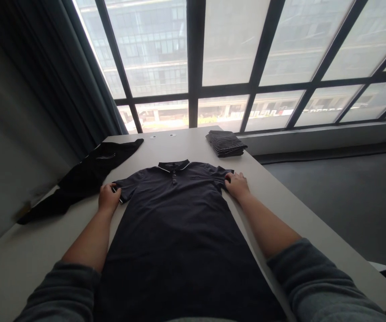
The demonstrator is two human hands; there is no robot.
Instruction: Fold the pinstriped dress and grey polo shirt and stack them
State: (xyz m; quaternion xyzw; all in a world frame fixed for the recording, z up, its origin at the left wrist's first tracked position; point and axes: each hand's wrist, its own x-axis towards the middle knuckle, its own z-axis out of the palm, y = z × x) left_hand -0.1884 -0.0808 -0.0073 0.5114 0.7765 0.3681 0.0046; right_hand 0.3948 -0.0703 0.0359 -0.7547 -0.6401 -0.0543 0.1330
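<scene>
A dark navy polo shirt (176,223) lies spread flat, front up, on the white table (297,210), collar away from me. My left hand (108,197) is closed on the end of the shirt's left-side sleeve, fingers curled round the white-trimmed cuff. My right hand (237,184) rests on the other sleeve's edge with its fingers bent and pinching the cloth. Both forearms reach out along the shirt's sides.
A crumpled black garment (85,176) lies at the table's left, hanging over the edge. A folded striped garment (225,143) sits at the far side near the window. Dark curtain at left; grey floor to the right of the table.
</scene>
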